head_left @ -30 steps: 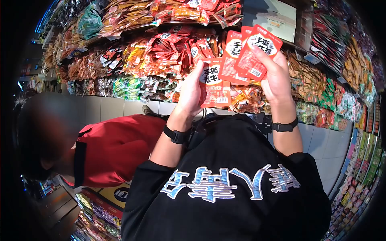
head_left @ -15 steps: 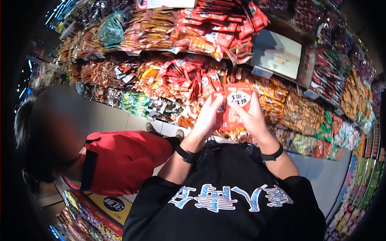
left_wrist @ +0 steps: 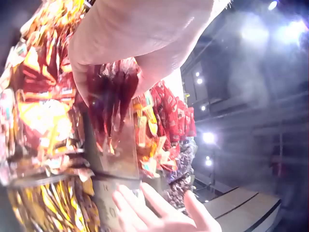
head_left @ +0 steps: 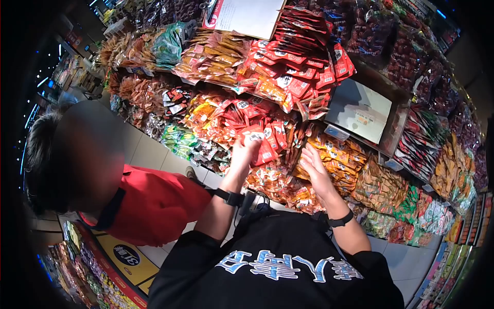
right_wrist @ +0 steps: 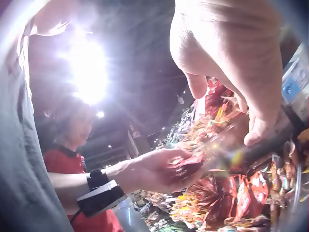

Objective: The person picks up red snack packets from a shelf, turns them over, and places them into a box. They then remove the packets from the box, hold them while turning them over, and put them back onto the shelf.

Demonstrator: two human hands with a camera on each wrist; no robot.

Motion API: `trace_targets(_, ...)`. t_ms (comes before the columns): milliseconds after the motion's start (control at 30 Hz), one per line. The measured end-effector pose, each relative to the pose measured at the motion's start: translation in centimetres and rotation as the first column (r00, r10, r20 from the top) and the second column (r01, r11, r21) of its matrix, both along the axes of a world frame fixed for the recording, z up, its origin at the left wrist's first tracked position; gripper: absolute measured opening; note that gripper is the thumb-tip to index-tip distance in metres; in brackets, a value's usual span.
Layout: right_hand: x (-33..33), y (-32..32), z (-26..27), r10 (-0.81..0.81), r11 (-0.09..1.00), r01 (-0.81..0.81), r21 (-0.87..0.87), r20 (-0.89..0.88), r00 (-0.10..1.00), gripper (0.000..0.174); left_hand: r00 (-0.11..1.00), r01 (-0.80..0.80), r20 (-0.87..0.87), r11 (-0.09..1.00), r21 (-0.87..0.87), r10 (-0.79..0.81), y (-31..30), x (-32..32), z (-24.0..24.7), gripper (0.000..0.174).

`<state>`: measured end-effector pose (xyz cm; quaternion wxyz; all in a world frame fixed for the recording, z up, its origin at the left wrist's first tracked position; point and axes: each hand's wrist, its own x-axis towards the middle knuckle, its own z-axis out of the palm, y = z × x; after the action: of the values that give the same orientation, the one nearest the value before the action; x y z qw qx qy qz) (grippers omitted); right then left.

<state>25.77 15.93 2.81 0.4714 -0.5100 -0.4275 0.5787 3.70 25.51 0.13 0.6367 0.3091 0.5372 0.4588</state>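
Note:
My left hand (head_left: 245, 155) grips a small stack of red snack packets (left_wrist: 113, 94), fingers on one side and thumb on the other. It is over the middle shelf, close to a pile of similar red packets (head_left: 275, 135). To its right, my right hand (head_left: 316, 169) is held out with nothing in it, fingers extended and apart, near orange-yellow packets (head_left: 346, 157). In the right wrist view the left hand's red packets (right_wrist: 188, 166) show edge-on below the right hand (right_wrist: 227, 53).
Tiered shelves of bagged snacks run across the front. A brown box with a pale panel (head_left: 360, 110) sits right of the red packets, and a white sign (head_left: 244, 18) stands above. At my left, close by, is a person in a red shirt (head_left: 159, 203).
The fanned red packets were gathered together between both hands. Now the left hand alone has them, moved toward the shelf, and the right hand has let go. The view has shifted upward.

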Motion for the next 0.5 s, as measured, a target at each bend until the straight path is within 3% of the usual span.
trace_targets(33,1.0,-0.5,-0.1,-0.021,0.999,0.02,-0.033,-0.024,1.0,0.063,0.993,-0.114,-0.017,0.992,0.059,0.115,1.3,-0.1,0.0,0.034)
trace_targets(100,2.7,-2.0,-0.3,-0.084,0.996,0.085,-0.017,0.05,0.995,0.057,0.989,-0.12,-0.079,0.986,0.113,0.129,5.9,-1.3,-3.8,0.041)
trace_targets(167,4.5,-3.6,-1.2,-0.147,0.985,0.153,-0.075,0.079,0.986,0.055,0.96,-0.192,-0.2,0.98,0.051,0.198,11.2,-1.8,-6.6,0.032)
trace_targets(233,6.0,-5.5,-2.0,-0.251,0.959,0.256,-0.124,0.057,0.966,0.054,0.985,-0.171,-0.001,0.976,0.131,0.173,14.0,-0.8,-4.8,0.024)
trace_targets(300,7.3,-7.1,-2.2,-0.326,0.935,0.329,-0.13,0.048,0.944,0.054,0.974,-0.222,-0.017,0.964,0.145,0.227,17.0,-0.9,-5.2,0.032)
trace_targets(367,8.3,-8.5,-3.0,-0.399,0.905,0.403,-0.137,0.059,0.915,0.053,0.933,-0.246,-0.254,0.967,0.069,0.256,18.3,0.1,-4.3,0.037)
trace_targets(433,9.1,-9.4,-3.5,-0.449,0.88,0.456,-0.134,0.081,0.89,0.052,0.791,-0.353,-0.452,0.911,0.211,0.412,20.9,0.3,-7.4,0.038)
trace_targets(500,9.5,-9.9,-3.6,-0.483,0.862,0.491,-0.126,0.088,0.871,0.052,0.912,-0.25,-0.282,0.948,0.196,0.299,19.3,1.2,-6.7,0.027)
